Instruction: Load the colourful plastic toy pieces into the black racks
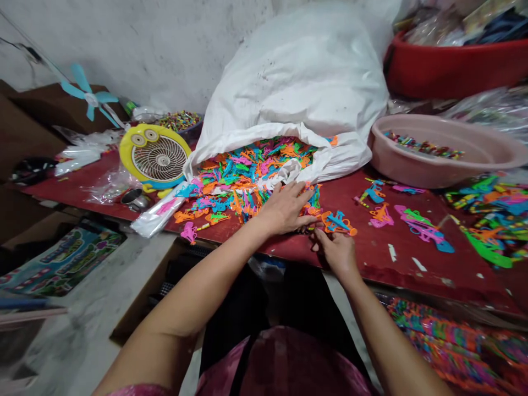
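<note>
A large white woven sack (pixel 301 71) lies on the table with its mouth towards me, and small bright plastic toy pieces (pixel 247 165) spill out of it. My left hand (pixel 284 209) rests flat over the spilled pieces at the sack's mouth, its fingers spread. Close by at the table's front edge, my right hand (pixel 336 250) has its fingers curled inward. What lies between those fingers is hidden. Just beyond them is an orange and blue plastic piece (pixel 338 223). Right of it lie a few stacked pink, green and blue pieces (pixel 424 228).
A yellow owl-faced fan (pixel 154 157) stands left on the red table (pixel 350 192). A pink basin (pixel 445 170) with small beaded bits and a red tub (pixel 454 69) are at the right. More toy pieces (pixel 490 214) heap at the right edge. An open carton (pixel 152 280) sits below.
</note>
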The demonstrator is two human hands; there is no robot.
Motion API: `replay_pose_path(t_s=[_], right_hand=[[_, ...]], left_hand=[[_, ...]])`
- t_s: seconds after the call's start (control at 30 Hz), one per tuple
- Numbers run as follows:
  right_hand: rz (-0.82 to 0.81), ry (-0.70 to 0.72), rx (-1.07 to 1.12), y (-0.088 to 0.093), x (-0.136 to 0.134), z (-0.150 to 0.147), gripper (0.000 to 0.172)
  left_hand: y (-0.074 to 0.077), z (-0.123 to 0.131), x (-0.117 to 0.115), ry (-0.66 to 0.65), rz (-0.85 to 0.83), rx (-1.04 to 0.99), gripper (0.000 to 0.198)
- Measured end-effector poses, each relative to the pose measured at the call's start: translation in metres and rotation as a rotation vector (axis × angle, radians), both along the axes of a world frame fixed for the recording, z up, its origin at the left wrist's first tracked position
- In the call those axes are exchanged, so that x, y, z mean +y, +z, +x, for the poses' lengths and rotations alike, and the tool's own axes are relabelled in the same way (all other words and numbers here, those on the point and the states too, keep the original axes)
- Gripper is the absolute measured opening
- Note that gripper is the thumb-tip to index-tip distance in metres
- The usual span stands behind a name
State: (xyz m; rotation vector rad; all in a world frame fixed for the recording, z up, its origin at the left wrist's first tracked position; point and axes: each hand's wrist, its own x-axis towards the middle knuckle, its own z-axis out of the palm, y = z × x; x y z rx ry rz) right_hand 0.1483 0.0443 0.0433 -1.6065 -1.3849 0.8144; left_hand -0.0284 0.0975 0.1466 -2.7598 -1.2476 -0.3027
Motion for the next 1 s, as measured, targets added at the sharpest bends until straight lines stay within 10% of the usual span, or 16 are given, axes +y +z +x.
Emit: replay_pose_path(t_s=[0.5,1.0], right_hand=[[0.295,0.003,-0.356,-0.018,-0.007,-0.011,0.038],[-0.109,0.089,-0.811,0.024,0.007,-0.019,0.027]], left_hand=[[0.001,0.001,-0.002,0.02,-0.033,-0.053,0.062],[0.005,-0.003,-0.001,-0.08,-0.153,-0.105,0.081]])
